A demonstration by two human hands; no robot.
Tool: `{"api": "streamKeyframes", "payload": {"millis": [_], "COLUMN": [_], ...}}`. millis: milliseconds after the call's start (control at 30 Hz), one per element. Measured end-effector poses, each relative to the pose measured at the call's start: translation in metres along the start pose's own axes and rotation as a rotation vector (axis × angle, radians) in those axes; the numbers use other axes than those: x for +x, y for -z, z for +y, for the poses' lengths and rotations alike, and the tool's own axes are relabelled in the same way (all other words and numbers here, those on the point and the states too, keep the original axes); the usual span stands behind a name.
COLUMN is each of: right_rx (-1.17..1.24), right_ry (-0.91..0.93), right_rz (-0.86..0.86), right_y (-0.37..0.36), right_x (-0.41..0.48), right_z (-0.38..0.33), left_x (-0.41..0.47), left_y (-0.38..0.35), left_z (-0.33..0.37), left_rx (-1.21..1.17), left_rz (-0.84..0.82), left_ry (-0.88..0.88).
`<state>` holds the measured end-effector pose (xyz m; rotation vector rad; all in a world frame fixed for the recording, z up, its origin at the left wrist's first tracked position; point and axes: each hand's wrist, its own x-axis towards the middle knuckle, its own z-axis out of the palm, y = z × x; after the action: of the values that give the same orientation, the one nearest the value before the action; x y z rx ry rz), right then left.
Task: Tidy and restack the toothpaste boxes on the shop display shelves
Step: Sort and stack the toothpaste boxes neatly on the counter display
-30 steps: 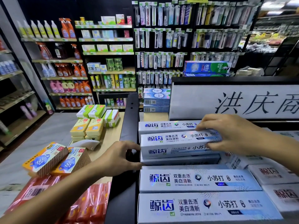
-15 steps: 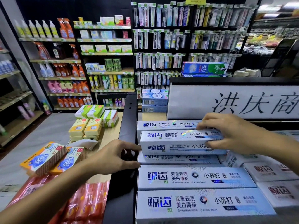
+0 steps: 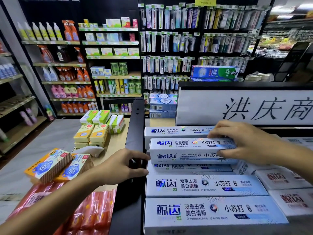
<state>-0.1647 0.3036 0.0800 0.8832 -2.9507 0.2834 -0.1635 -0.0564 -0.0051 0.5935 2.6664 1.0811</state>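
1. Far left, two orange striped boxes (image 3: 49,165) are lying tilted on a heap of red packets (image 3: 94,212). Behind them, small yellow and green boxes (image 3: 92,133) are sitting stacked on the wooden counter (image 3: 118,143). None of it is crowding the work.
2. The left hand (image 3: 118,167) is reaching across the black upright post (image 3: 135,129). Its fingers are spread and fairly straight, with the tips touching the left end of the top toothpaste box (image 3: 183,150), nudging it and not wrapping round it.
3. That box is lying lengthwise on the back stack, on top of another toothpaste box (image 3: 186,167) and just in front of the rear box (image 3: 174,130). Compared with a second ago it is hardly travelling. A little more of the printed top of the box beneath is showing, so it seems to be easing backward. To my eye it is being squared up and is nearly placed.
4. The right hand (image 3: 245,141) is gripping the box's right part, fingers curled over the top and thumb on the front face.
5. Nearer me, two front toothpaste boxes (image 3: 203,185) are lying flat and neat.
6. To the right, white boxes with red lettering (image 3: 277,178) are sitting askew close under the right wrist, probably needing attention next.
7. The sign board (image 3: 237,106) behind and the post on the left are limiting how far the stack can slide.
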Motion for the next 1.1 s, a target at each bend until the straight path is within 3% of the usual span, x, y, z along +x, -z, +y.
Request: {"api": "streamKeyframes", "payload": {"millis": [633,867,1100], "right_rx": [0.046,0.010,0.090], "right_ry": [0.093,0.097,0.057], "right_rz": [-0.023,-0.158,-0.206], "right_y": [0.006,0.004,0.002], "right_x": [0.008,-0.001,-0.008], "right_z": [-0.018,-0.021,-0.012], "left_x": [0.001,-0.001,-0.002], "left_y": [0.001,0.001,0.001], "left_z": [-0.002,0.001,0.004], "left_rx": [-0.178,-0.211,-0.228], "left_rz": [-0.039,-0.086,-0.030], "left_ry": [-0.024,-0.052,-0.051]}}
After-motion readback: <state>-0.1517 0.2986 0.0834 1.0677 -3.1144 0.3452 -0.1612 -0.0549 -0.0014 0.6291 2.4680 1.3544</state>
